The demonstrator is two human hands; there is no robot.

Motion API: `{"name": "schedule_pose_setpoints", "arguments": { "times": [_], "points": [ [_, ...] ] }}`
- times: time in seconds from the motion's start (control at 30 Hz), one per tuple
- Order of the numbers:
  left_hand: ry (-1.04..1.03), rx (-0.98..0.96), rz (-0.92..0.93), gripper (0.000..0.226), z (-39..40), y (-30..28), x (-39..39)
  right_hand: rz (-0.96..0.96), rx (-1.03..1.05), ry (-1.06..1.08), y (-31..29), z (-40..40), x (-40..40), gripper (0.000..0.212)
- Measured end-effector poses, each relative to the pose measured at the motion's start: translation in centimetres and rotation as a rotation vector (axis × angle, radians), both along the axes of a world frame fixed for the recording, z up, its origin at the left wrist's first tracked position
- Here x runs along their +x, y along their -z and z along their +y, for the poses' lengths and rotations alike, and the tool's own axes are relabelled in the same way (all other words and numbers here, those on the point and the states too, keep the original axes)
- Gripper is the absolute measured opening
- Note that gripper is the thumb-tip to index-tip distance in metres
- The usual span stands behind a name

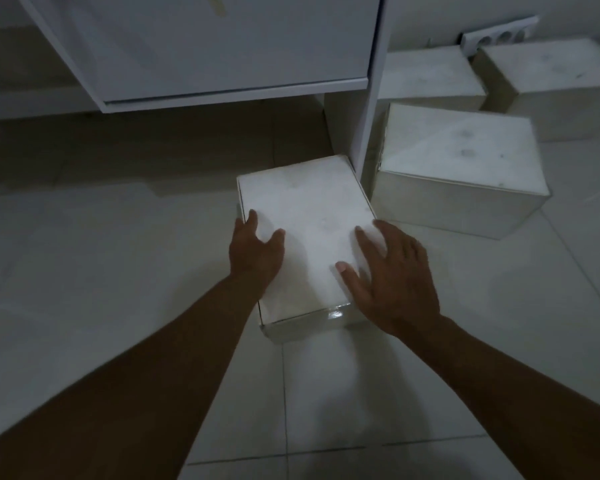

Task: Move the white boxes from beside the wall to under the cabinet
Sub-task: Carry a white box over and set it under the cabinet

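A white box (309,216) stands on the tiled floor just in front of the white cabinet (222,46), beside the cabinet's right leg (369,126). My left hand (255,252) grips the box's left edge, thumb on the lid. My right hand (392,275) rests on the box's right side, fingers spread over the lid and edge. Three more white boxes sit to the right: a near one (461,164), one behind it (430,77) and one at the far right by the wall (561,74).
Under the cabinet lies a dark open gap of floor (160,150). A white power strip (499,38) leans against the wall behind the far boxes. Pale floor tiles (101,254) spread out to the left and in front.
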State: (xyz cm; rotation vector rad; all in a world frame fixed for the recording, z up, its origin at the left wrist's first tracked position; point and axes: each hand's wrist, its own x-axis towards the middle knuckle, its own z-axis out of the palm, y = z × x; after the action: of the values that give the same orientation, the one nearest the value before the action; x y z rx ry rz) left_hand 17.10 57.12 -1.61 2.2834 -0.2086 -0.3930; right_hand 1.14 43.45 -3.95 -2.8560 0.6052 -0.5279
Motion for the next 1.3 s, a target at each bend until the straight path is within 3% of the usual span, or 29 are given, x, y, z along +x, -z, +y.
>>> {"name": "schedule_pose_setpoints", "arguments": {
  "times": [0.1, 0.17, 0.27, 0.37, 0.53, 0.7, 0.87, 1.17, 1.3],
  "points": [
    [0.307, 0.124, -0.312, 0.07, 1.8, 0.1, -1.1, 0.009, -0.021, -0.413, 0.3, -0.5, -1.1, 0.072],
    [0.592, 0.154, -0.476, 0.076, 3.6, 0.1, -2.0, 0.035, -0.009, -0.457, 0.7, -0.8, -1.3, 0.079],
    [0.87, 0.267, -0.48, 0.094, 5.6, 0.1, -2.7, 0.061, -0.008, -0.436, 1.2, -1.0, -1.3, 0.082],
    [0.989, 0.432, -0.461, 0.107, 6.2, 0.1, -2.4, 0.093, -0.028, -0.452, 1.2, -1.5, -1.1, 0.08],
    [0.954, 0.539, -0.431, 0.1, 4.8, -0.3, -2.1, 0.179, -0.056, -0.421, 1.3, -1.9, -0.2, 0.076],
    [0.791, 0.652, -0.337, 0.092, 2.3, -1.0, -2.1, 0.162, -0.024, -0.307, 1.2, -0.9, 2.5, 0.069],
    [0.669, 0.623, -0.231, 0.098, -0.1, -0.3, -1.2, 0.217, -0.018, -0.257, 1.9, -0.8, 5.1, 0.066],
    [0.7, 0.544, -0.437, 0.089, -1.5, 2.5, 5.5, 0.146, -0.046, -0.198, 2.7, -2.4, 10.1, 0.064],
    [0.698, 0.569, -0.449, 0.089, -2.9, 2.5, 7.9, 0.164, -0.047, -0.186, 2.6, -3.3, 12.3, 0.074]
  ]
}}
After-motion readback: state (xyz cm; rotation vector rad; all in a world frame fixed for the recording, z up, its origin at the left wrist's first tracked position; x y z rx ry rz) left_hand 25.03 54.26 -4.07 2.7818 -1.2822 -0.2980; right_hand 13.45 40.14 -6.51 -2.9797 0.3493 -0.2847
